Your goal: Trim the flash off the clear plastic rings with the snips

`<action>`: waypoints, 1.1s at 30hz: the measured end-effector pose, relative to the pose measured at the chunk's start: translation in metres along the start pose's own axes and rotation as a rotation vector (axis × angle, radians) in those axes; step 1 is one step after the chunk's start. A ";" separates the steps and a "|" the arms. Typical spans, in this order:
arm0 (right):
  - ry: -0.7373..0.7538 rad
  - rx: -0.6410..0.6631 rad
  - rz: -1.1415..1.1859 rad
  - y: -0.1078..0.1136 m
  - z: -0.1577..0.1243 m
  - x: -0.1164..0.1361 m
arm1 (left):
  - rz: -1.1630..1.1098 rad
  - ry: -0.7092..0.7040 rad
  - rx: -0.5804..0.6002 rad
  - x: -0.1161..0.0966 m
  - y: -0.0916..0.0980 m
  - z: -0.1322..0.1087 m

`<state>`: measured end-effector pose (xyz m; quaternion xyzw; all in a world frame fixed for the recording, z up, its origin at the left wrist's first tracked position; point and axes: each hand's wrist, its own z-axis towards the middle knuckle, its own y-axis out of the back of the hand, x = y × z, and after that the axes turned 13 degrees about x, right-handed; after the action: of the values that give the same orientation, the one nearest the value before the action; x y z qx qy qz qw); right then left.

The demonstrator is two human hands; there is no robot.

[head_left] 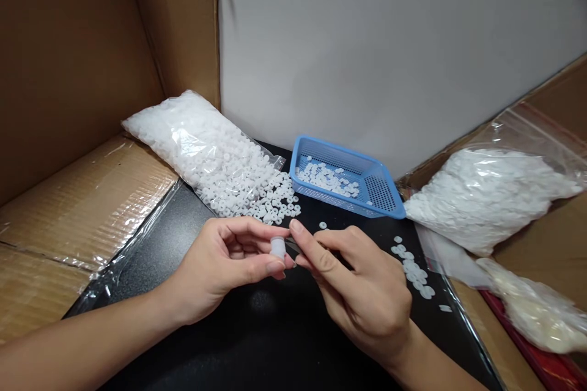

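My left hand [229, 259] pinches a small white plastic cylinder [277, 247] upright between thumb and fingers. Against it, my right hand [360, 284] is closed on a thin metal tool [291, 245]; most of the tool is hidden by the fingers, so its kind cannot be told. Both hands are over the black tabletop [247, 342], fingertips nearly touching. Just beyond them lie loose white ring-shaped pieces [279, 198] with holes in the middle, spilling from a clear plastic bag [197, 140]. More flat white pieces [415, 272] lie in a row right of my right hand.
A blue perforated basket [389, 180] behind my hands holds many small white pieces. At the right is a clear zip bag [495, 195] full of white pieces, with another bag [541, 308] of cream-coloured contents below. Cardboard [82, 208] stands at the left, a pale wall [394, 43] behind.
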<state>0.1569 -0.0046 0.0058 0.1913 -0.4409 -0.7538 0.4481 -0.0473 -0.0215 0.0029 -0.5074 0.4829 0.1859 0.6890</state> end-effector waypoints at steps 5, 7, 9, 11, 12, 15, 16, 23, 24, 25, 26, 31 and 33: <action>0.007 -0.007 -0.003 -0.001 -0.002 0.000 | 0.019 0.008 -0.023 0.001 0.001 0.000; 0.009 -0.008 0.000 0.000 -0.001 0.001 | 0.026 0.013 -0.022 0.002 0.001 -0.001; 0.007 -0.010 0.008 0.000 0.000 0.002 | 0.034 0.019 -0.019 0.002 0.002 -0.002; 0.006 -0.015 0.020 0.001 0.001 0.003 | 0.041 0.023 -0.020 0.002 0.002 -0.002; 0.007 -0.016 0.026 0.001 0.001 0.004 | 0.044 0.021 -0.023 0.002 0.002 -0.002; 0.012 -0.014 0.026 0.000 0.001 0.004 | 0.041 0.015 -0.029 0.002 0.002 -0.002; 0.013 -0.015 0.022 -0.001 0.001 0.004 | 0.035 0.016 -0.030 0.002 0.001 -0.001; 0.014 -0.002 -0.012 -0.001 -0.001 0.004 | 0.017 0.027 -0.041 0.001 0.000 0.001; 0.013 0.000 -0.019 0.000 -0.001 0.005 | 0.014 0.031 -0.038 0.001 0.000 0.001; 0.012 0.000 -0.022 0.000 -0.001 0.005 | 0.013 0.035 -0.036 0.001 0.000 0.000; 0.012 0.002 -0.025 0.000 0.000 0.006 | 0.010 0.037 -0.037 0.001 0.000 0.000; 0.011 0.011 -0.031 0.000 -0.001 0.006 | -0.013 0.042 -0.040 0.002 -0.001 0.001; 0.011 0.027 -0.040 0.001 -0.001 0.005 | -0.021 0.039 -0.035 0.002 -0.002 0.002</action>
<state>0.1553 -0.0100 0.0061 0.2102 -0.4447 -0.7555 0.4328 -0.0443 -0.0210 0.0022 -0.5281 0.4877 0.1770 0.6723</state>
